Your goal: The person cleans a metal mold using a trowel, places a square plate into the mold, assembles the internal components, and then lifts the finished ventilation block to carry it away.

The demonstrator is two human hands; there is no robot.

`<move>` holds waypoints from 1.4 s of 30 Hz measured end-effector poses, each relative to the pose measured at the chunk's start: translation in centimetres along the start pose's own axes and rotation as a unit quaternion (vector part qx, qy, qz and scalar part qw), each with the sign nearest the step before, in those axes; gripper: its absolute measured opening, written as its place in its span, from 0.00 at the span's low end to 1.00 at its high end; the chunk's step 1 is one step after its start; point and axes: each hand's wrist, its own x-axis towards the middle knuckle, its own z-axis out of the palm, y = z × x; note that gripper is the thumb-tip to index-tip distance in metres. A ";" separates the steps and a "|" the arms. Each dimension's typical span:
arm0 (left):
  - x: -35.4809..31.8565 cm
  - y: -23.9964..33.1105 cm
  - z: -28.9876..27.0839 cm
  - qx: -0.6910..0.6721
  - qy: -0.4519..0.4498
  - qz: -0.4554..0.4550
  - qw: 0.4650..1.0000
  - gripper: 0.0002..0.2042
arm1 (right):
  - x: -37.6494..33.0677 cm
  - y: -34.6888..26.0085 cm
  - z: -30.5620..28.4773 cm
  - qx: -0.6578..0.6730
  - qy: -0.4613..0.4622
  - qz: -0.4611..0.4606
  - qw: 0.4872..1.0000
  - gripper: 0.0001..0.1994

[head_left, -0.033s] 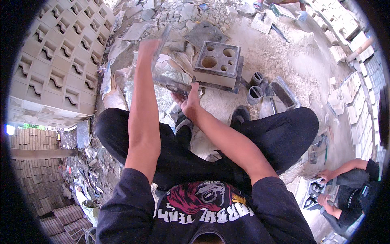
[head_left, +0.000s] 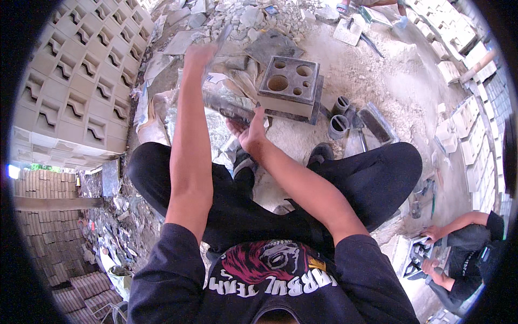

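Note:
My left hand (head_left: 199,55) is raised at the upper left, fingers closed round a thin, flat grey blade (head_left: 221,40) smeared by motion. Closer in, my right hand (head_left: 249,133) grips the end of a dark, dusty flat piece (head_left: 229,109), thumb on top and fingers underneath. That piece slants left from the hand, above crumpled light sheeting (head_left: 172,114); its exact kind is unclear. Just right of it stands a square block mould (head_left: 288,78), its dark top plate pierced by several round holes of different sizes. Neither hand touches the mould.
Two dark cylinders (head_left: 338,125) and a dark-edged oblong tool (head_left: 377,124) lie right of the mould. Patterned blocks (head_left: 81,70) are stacked high at left. Rubble (head_left: 248,19) covers the far ground. A co-worker (head_left: 464,259) sits at lower right with hands on a mould-like object.
My left hand has shifted slightly farther away with the blade. The dark piece in my right hand has tilted a little. The block mould stays put.

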 end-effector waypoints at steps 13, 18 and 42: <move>-9.9 23.0 2.6 -0.374 -0.071 0.258 0.888 0.11 | -9.3 -26.2 2.5 -0.104 0.102 -0.386 0.911 0.21; -20.2 27.5 12.0 -0.452 -0.135 0.161 0.867 0.15 | -15.7 -41.2 -7.8 -0.219 0.207 -0.437 0.847 0.14; -30.2 28.3 36.4 -0.423 -0.515 -0.199 0.719 0.10 | -20.6 -48.8 -39.7 -0.417 0.504 -0.246 0.715 0.20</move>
